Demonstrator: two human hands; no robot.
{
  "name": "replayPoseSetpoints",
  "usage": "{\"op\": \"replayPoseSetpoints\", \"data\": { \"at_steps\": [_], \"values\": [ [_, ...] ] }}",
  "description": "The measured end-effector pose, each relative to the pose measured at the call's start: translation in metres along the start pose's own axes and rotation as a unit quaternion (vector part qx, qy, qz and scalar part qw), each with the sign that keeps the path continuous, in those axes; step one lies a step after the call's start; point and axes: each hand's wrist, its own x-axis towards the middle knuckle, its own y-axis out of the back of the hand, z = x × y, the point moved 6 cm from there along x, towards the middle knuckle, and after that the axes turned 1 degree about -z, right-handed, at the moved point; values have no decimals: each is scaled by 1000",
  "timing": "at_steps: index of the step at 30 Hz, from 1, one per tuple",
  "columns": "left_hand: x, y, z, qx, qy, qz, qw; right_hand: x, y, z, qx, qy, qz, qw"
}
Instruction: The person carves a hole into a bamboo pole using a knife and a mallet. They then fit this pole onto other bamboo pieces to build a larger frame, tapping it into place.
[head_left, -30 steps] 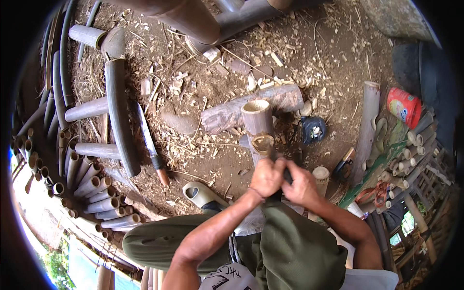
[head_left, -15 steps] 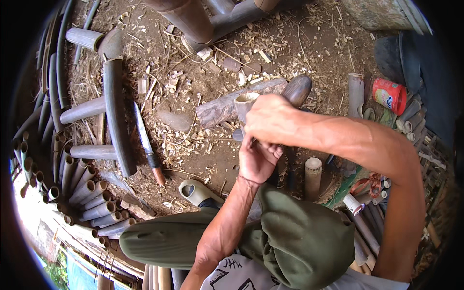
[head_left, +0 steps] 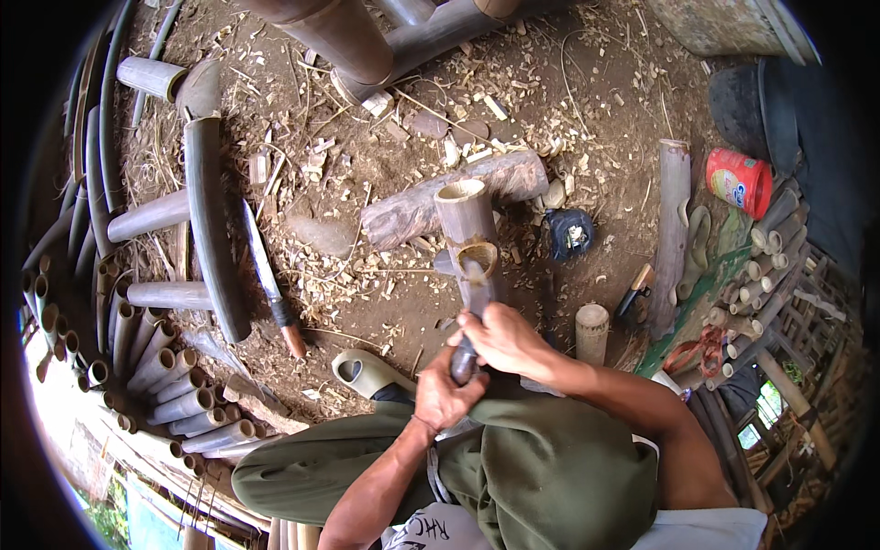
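A bamboo tube [head_left: 464,218] stands in front of me, leaning toward me, its pale cut rim at the far end. A notched opening [head_left: 478,260] is cut in its side, and something greyish and blurred shows at that opening. My right hand [head_left: 502,341] is closed round the near part, just below the notch. Nearer my body, my left hand [head_left: 445,392] grips a dark rounded end [head_left: 464,361]. Fingers hide how this end joins the tube. Behind the tube a thick piece of wood [head_left: 403,211] lies on the ground.
A long knife [head_left: 261,257] lies left beside a bamboo frame [head_left: 213,229]. Right are a short bamboo piece [head_left: 592,332], a wooden-handled tool [head_left: 636,290], a black bundle [head_left: 570,233] and a red container [head_left: 739,181]. Cut bamboo tubes [head_left: 188,403] are stacked left. Shavings cover the soil.
My right hand has come down toward me from the tube's far end, uncovering the side notch. My left hand has moved nearer my body and now grips the dark end.
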Motion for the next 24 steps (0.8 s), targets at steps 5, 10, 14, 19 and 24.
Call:
{"op": "replayPoseSetpoints", "data": {
  "at_steps": [5, 10, 14, 19, 24],
  "values": [
    [18, 80, 37, 259, 4, 81, 962, 27, -25, -26, 271, 59, -57, 959],
    [53, 82, 169, 585, -86, -8, 807, 14, 6, -41, 593, 90, -86, 795],
    [60, 33, 241, 764, -114, -126, 622, 5, -1, -45, 778, 10, -103, 620],
    [48, 72, 142, 544, -34, -44, 837, 10, -1, -27, 547, 64, -81, 831],
    [22, 85, 119, 458, -24, 54, 887, 16, -11, -33, 442, 81, -80, 890]
  ]
}}
